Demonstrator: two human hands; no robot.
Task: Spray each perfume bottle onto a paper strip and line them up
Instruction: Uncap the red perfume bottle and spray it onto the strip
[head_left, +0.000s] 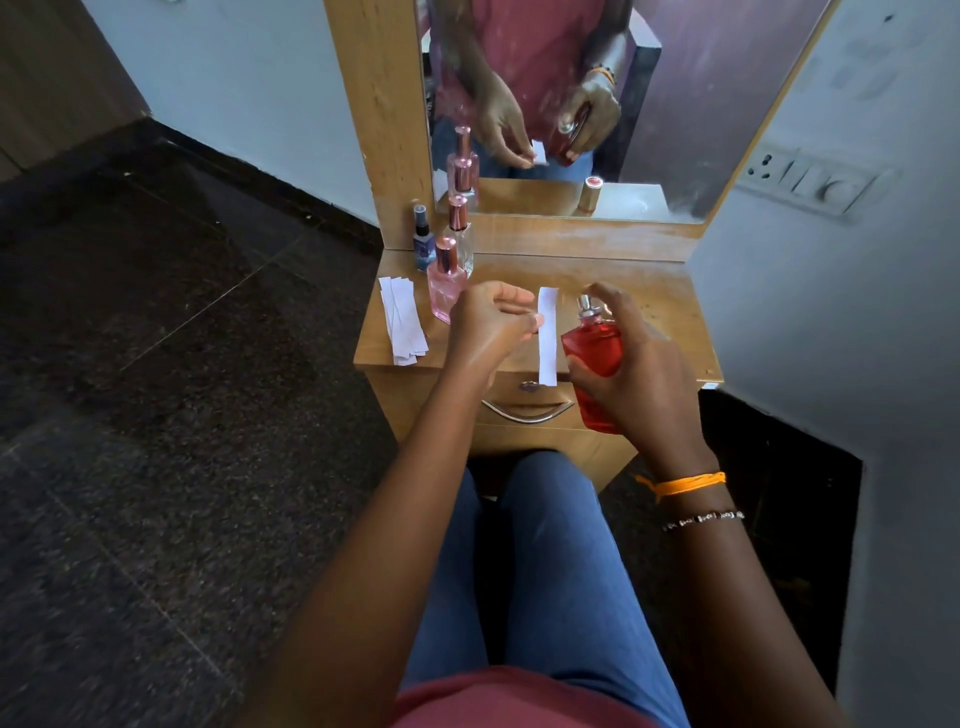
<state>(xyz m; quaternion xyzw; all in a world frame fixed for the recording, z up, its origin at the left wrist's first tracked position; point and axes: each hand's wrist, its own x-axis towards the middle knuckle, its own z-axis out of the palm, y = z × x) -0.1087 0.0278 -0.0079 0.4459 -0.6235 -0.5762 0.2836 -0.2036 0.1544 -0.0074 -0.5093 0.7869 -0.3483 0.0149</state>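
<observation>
The head camera is the only view, and it looks down over a small wooden dressing table (649, 291) with a mirror (649, 104) behind it.

The right hand (639, 374) is clenched round one red perfume bottle (592, 351), held tilted above the table's front edge, with the forefinger resting on top of its silver sprayer (586, 304). The nozzle faces left toward a single white paper strip (547, 338). The left hand (491, 325) pinches that strip near its middle between thumb and fingertips, holding it upright just beside the bottle, the two not touching.

Three more bottles stand at the table's back left corner: a pink one (447, 286) nearest the hand, a clear one with a rose-gold cap (460, 236) behind it, and a small dark blue one (423, 244) to their left. That makes four bottles in all (the mirror doubles some of them, which are not counted).

A loose pile of spare paper strips (402, 325) lies on the left edge of the tabletop; they overlap, so their number cannot be told.

One drawer handle (527, 413) shows on the table front, below the strip.
</observation>
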